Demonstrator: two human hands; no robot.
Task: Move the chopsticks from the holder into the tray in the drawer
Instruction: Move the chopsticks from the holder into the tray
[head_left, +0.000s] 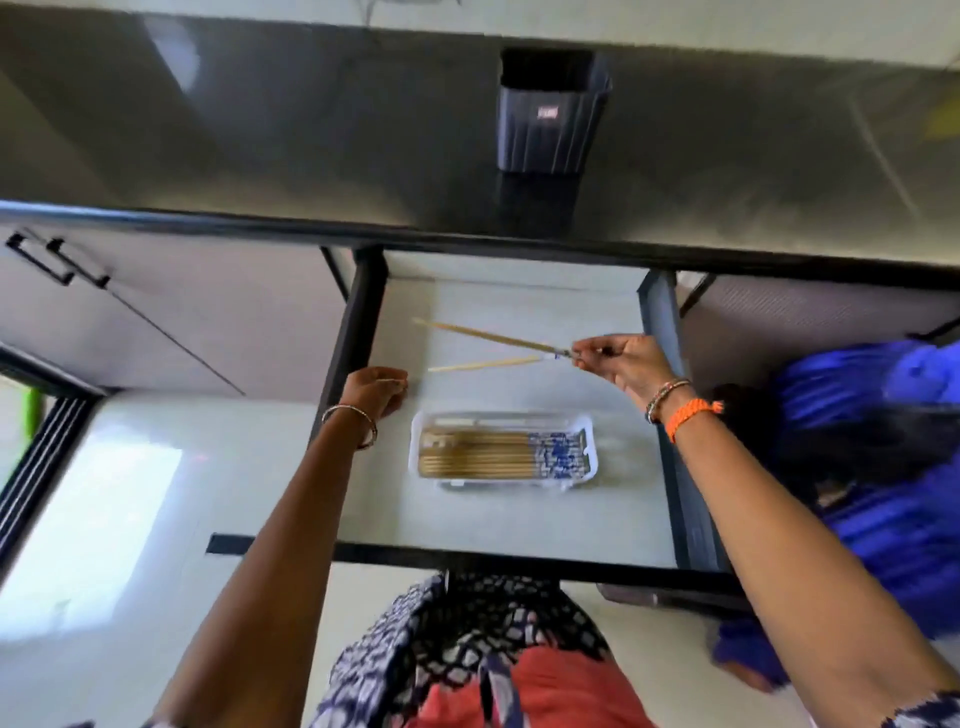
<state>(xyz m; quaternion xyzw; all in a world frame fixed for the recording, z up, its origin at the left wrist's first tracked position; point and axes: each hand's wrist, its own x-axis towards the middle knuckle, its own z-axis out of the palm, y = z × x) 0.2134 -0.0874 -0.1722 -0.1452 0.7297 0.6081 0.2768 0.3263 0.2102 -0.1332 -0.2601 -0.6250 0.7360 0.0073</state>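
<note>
Right hand reaches in over the right wall of the open drawer, arm extended, fingers pinching the blue-patterned ends of two chopsticks. Both sticks point left and splay apart toward their tips, held above the drawer floor in the far half, clear of the walls. Left hand is at the drawer's left wall, wrist bent, fingers curled; whether it grips the wall or just rests there I can't tell. White tray sits on the drawer floor in the near half, roughly centred, long side running left-right. It already holds a row of chopsticks lying side by side, wooden tips left, blue ends right, filling most of it, with a narrow strip free along the far edge. Bare drawer floor on all sides of the tray. Black ribbed holder stands on the dark countertop beyond the drawer, upright; motion blur hides its contents. Blue clothing shows right of the drawer.
</note>
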